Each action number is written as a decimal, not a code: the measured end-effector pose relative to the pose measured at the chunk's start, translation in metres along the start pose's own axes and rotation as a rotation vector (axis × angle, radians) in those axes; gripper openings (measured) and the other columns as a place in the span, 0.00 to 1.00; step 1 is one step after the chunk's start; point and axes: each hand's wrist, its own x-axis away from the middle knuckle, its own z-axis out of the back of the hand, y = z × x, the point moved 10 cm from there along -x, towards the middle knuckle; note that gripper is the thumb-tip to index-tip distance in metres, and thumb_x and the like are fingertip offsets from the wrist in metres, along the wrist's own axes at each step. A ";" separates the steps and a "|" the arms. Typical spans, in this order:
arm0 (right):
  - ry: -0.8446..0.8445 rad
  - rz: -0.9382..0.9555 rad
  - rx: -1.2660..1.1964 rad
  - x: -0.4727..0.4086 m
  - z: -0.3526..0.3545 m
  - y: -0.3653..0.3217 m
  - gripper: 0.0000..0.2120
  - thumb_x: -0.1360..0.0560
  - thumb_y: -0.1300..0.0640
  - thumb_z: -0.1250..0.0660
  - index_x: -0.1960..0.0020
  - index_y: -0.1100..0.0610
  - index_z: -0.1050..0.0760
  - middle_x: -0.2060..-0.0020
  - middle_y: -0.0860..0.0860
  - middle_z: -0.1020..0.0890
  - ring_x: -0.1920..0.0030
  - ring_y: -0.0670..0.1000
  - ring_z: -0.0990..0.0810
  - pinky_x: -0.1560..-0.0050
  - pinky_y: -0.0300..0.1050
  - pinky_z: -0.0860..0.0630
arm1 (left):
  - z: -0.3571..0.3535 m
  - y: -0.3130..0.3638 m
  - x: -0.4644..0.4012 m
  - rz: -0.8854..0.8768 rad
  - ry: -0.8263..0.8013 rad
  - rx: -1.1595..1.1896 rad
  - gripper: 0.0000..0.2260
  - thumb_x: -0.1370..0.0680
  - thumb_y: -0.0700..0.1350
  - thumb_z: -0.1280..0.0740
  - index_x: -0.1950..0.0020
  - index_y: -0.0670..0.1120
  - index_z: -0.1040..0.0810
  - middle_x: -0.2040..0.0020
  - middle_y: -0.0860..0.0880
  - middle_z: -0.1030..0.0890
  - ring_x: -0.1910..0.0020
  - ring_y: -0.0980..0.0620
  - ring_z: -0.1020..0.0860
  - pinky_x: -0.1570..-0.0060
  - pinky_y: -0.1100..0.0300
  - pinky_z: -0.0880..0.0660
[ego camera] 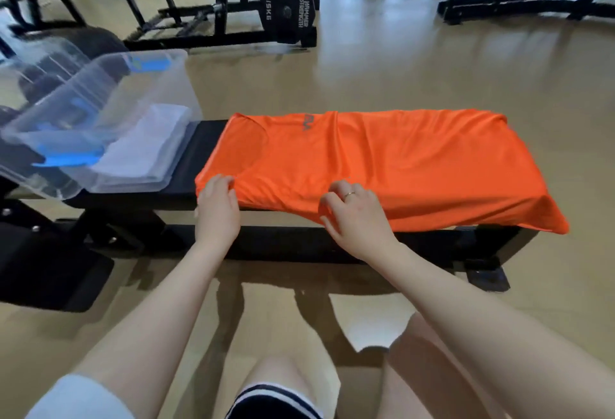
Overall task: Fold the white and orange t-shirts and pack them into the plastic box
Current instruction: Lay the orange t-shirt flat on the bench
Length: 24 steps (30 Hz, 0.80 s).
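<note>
- I have the orange shirt spread along the black bench, collar end towards the box, its near edge and right corner hanging over the bench side.
- My left hand has its fingers curled over the near edge by the shoulder, gripping cloth.
- My right hand pinches the same near edge further along, fingers bent, a ring showing on one.
- The white shirt already lies folded in the clear box, which sits at the left end of the bench; a lid with blue clips leans behind it.
- By my reckoning I am at the first lengthwise fold of the orange shirt, so the task is about half done.
- Risk: the cloth looks slick and the bench narrow, so lifting the near edge could drag the whole shirt towards me and off onto the floor.
- Risk: the two grips sit near the left half only, so the hanging right corner may lag and the fold come out skewed.
- Risk: creases run across the middle; folding over them would leave a lumpy bundle that sits badly on the white shirt.
- Risk: the box overhangs the bench edge, so a hard push when packing may tip it.
</note>
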 end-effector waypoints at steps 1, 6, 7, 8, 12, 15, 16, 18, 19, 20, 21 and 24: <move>-0.016 -0.022 0.056 -0.002 -0.005 -0.007 0.15 0.34 0.50 0.29 0.52 0.55 0.25 0.48 0.54 0.21 0.57 0.58 0.22 0.59 0.47 0.28 | 0.001 -0.004 -0.005 -0.007 -0.024 -0.022 0.16 0.20 0.41 0.46 0.33 0.41 0.31 0.31 0.41 0.31 0.33 0.41 0.34 0.35 0.46 0.36; -0.032 -0.133 0.215 0.000 -0.017 -0.017 0.25 0.42 0.49 0.23 0.48 0.55 0.25 0.42 0.54 0.21 0.53 0.58 0.21 0.53 0.49 0.26 | 0.010 -0.017 -0.027 0.128 -0.117 -0.197 0.17 0.19 0.47 0.44 0.32 0.42 0.32 0.34 0.39 0.32 0.38 0.38 0.32 0.41 0.44 0.31; -0.021 -0.136 0.247 0.002 -0.018 -0.017 0.25 0.42 0.50 0.23 0.48 0.54 0.25 0.42 0.54 0.21 0.53 0.58 0.21 0.52 0.50 0.27 | 0.011 -0.019 -0.029 0.132 -0.126 -0.265 0.17 0.19 0.48 0.43 0.34 0.41 0.31 0.37 0.39 0.31 0.40 0.39 0.31 0.43 0.45 0.30; -0.008 -0.140 0.274 0.003 -0.020 -0.018 0.26 0.43 0.51 0.23 0.47 0.54 0.25 0.41 0.55 0.21 0.52 0.58 0.22 0.51 0.51 0.28 | 0.013 -0.021 -0.033 0.118 -0.131 -0.320 0.17 0.20 0.49 0.42 0.36 0.40 0.30 0.38 0.38 0.30 0.41 0.39 0.30 0.44 0.45 0.30; 0.009 -0.206 0.267 0.001 -0.023 -0.024 0.26 0.41 0.51 0.23 0.47 0.55 0.26 0.40 0.57 0.21 0.48 0.60 0.21 0.48 0.52 0.25 | 0.023 -0.028 -0.042 0.066 -0.120 -0.337 0.15 0.19 0.48 0.45 0.41 0.37 0.30 0.44 0.37 0.25 0.44 0.38 0.27 0.50 0.46 0.29; 0.039 -0.181 0.218 -0.003 -0.020 -0.037 0.22 0.37 0.52 0.26 0.46 0.55 0.26 0.39 0.56 0.22 0.46 0.60 0.22 0.47 0.52 0.29 | 0.045 -0.046 -0.046 0.092 -0.021 -0.185 0.13 0.18 0.47 0.46 0.45 0.38 0.31 0.50 0.35 0.22 0.51 0.35 0.24 0.60 0.47 0.31; 0.050 -0.158 0.209 -0.002 -0.018 -0.040 0.21 0.36 0.53 0.28 0.46 0.55 0.26 0.39 0.56 0.23 0.46 0.59 0.22 0.48 0.51 0.28 | 0.053 -0.051 -0.046 0.073 0.017 -0.179 0.13 0.19 0.47 0.46 0.47 0.37 0.31 0.51 0.35 0.23 0.52 0.34 0.25 0.60 0.47 0.31; 0.055 -0.125 0.172 0.002 -0.016 -0.043 0.19 0.36 0.55 0.29 0.47 0.56 0.26 0.39 0.57 0.23 0.47 0.59 0.21 0.53 0.49 0.25 | 0.056 -0.056 -0.043 0.010 0.033 -0.282 0.11 0.20 0.46 0.42 0.49 0.37 0.29 0.51 0.35 0.23 0.52 0.34 0.25 0.57 0.44 0.29; 0.051 -0.108 0.151 0.005 -0.016 -0.043 0.18 0.36 0.56 0.29 0.47 0.57 0.25 0.40 0.58 0.22 0.50 0.59 0.21 0.57 0.48 0.25 | 0.052 -0.060 -0.041 0.002 0.008 -0.344 0.11 0.21 0.45 0.40 0.47 0.37 0.28 0.49 0.35 0.23 0.49 0.35 0.26 0.55 0.43 0.29; 0.049 -0.089 0.130 0.009 -0.016 -0.041 0.17 0.37 0.58 0.29 0.49 0.57 0.25 0.42 0.58 0.22 0.52 0.60 0.21 0.61 0.47 0.26 | 0.048 -0.062 -0.036 0.008 -0.009 -0.372 0.12 0.21 0.44 0.39 0.44 0.37 0.29 0.46 0.35 0.25 0.47 0.35 0.27 0.52 0.43 0.29; 0.029 -0.085 0.096 0.013 -0.016 -0.038 0.15 0.36 0.60 0.29 0.50 0.58 0.25 0.44 0.58 0.21 0.55 0.60 0.21 0.63 0.46 0.28 | 0.044 -0.059 -0.030 0.010 -0.005 -0.360 0.14 0.22 0.43 0.37 0.41 0.37 0.30 0.42 0.35 0.27 0.44 0.35 0.28 0.50 0.42 0.30; -0.032 -0.283 -0.130 0.027 -0.015 -0.004 0.03 0.27 0.59 0.37 0.54 0.58 0.27 0.56 0.53 0.23 0.60 0.55 0.24 0.65 0.47 0.31 | 0.037 -0.020 0.001 -0.148 0.078 -0.165 0.16 0.25 0.41 0.34 0.39 0.38 0.28 0.39 0.37 0.28 0.42 0.36 0.30 0.45 0.43 0.32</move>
